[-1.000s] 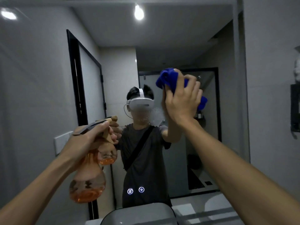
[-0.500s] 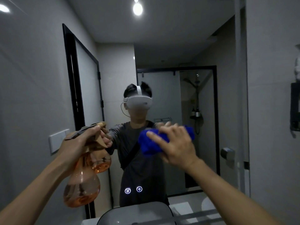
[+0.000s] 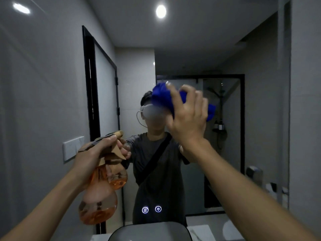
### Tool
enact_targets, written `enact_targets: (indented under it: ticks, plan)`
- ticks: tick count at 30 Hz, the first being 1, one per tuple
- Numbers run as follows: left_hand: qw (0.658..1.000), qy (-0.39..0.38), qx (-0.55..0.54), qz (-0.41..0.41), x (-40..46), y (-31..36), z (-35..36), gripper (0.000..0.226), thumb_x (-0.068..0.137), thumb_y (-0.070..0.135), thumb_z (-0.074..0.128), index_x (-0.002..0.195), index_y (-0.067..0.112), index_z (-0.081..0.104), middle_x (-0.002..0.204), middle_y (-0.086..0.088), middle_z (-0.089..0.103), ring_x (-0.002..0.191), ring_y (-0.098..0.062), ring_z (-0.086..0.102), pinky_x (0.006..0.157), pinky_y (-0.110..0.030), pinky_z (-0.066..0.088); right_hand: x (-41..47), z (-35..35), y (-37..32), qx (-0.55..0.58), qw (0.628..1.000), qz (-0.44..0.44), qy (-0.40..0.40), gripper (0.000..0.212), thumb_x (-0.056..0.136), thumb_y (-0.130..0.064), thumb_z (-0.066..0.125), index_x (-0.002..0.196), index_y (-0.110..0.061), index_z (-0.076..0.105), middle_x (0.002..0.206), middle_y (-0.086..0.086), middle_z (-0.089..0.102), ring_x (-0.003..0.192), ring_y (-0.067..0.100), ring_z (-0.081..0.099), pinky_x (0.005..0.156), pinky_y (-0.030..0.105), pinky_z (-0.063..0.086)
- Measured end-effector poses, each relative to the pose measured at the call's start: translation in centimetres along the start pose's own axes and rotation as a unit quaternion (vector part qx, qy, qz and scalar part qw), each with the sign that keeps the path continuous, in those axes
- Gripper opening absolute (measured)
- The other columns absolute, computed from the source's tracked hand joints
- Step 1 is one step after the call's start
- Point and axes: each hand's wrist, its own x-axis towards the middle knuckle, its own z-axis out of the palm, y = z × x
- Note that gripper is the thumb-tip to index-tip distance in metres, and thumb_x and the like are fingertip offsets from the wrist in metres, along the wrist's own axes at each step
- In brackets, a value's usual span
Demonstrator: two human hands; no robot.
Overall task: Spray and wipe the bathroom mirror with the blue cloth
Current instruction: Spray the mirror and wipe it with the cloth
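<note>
The bathroom mirror (image 3: 132,53) fills most of the head view and reflects a person wearing a headset. My right hand (image 3: 188,117) presses a bunched blue cloth (image 3: 161,97) flat against the glass at centre, about head height of the reflection. My left hand (image 3: 94,153) grips the trigger head of an orange translucent spray bottle (image 3: 98,204), held upright at lower left, close to the glass with its nozzle toward the mirror. Orange liquid sits in the bottle's bottom.
Two lit touch icons (image 3: 151,209) glow on the lower mirror. A dark rounded basin rim (image 3: 149,230) lies below. A grey tiled wall (image 3: 305,101) borders the mirror on the right. A white wall switch (image 3: 73,148) appears at left.
My right hand moved the blue cloth down the mirror to chest height, then back up and right to head height. The left hand and spray bottle stayed nearly still.
</note>
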Motion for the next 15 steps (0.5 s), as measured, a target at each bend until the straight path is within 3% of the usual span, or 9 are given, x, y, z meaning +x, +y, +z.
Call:
enact_targets:
  ticks: [4, 7, 10, 12, 15]
  plan:
    - [1.0, -0.003, 0.002, -0.009, -0.3, 0.4, 0.2, 0.047, 0.072, 0.04, 0.077, 0.098, 0.001, 0.075, 0.104, -0.029, 0.072, 0.098, -0.04, 0.072, 0.087, -0.048, 0.059, -9.4, -0.8, -0.5, 0.034, 0.982, -0.162, -0.094, 0.068, 0.078, -0.042, 0.058, 0.142, -0.024, 0.047, 0.125, 0.014, 0.049, 0.103, 0.034, 0.048, 0.085, 0.045, 0.037]
    - [1.0, 0.001, -0.013, -0.016, -0.4, 0.5, 0.4, 0.041, 0.074, 0.039, 0.077, 0.093, 0.002, 0.076, 0.107, -0.029, 0.071, 0.101, -0.041, 0.071, 0.088, -0.049, 0.057, -13.9, -1.4, 0.8, 0.052, 0.961, -0.242, -0.126, 0.057, 0.085, -0.043, 0.056, 0.139, -0.027, 0.051, 0.123, 0.01, 0.047, 0.1, 0.031, 0.05, 0.082, 0.044, 0.04]
    - [1.0, 0.005, -0.021, -0.01, -0.5, 0.5, 0.4, 0.036, 0.078, 0.035, 0.074, 0.091, 0.001, 0.076, 0.104, -0.031, 0.071, 0.099, -0.043, 0.071, 0.078, -0.042, 0.061, -12.9, -1.4, 2.4, 0.06, 0.945, -0.296, -0.124, 0.05, 0.088, -0.04, 0.054, 0.136, -0.026, 0.056, 0.12, 0.01, 0.05, 0.096, 0.031, 0.05, 0.079, 0.044, 0.041]
    - [1.0, -0.002, -0.019, -0.006, -0.6, 0.5, 0.4, 0.036, 0.081, 0.034, 0.072, 0.092, 0.0, 0.075, 0.104, -0.032, 0.071, 0.099, -0.044, 0.07, 0.073, -0.039, 0.062, -9.7, -1.2, 3.3, 0.047, 0.948, -0.296, -0.103, 0.06, 0.081, -0.038, 0.063, 0.138, -0.024, 0.053, 0.119, 0.015, 0.054, 0.096, 0.034, 0.052, 0.081, 0.045, 0.039]
    - [0.999, -0.008, -0.032, -0.01, -0.8, 0.7, 0.5, 0.034, 0.081, 0.031, 0.069, 0.09, -0.001, 0.075, 0.102, -0.033, 0.07, 0.092, -0.041, 0.073, 0.064, -0.033, 0.061, -3.0, -0.9, 4.3, 0.005, 0.979, -0.192, -0.064, 0.069, 0.077, -0.038, 0.07, 0.139, -0.024, 0.043, 0.117, 0.019, 0.058, 0.096, 0.036, 0.053, 0.08, 0.043, 0.039]
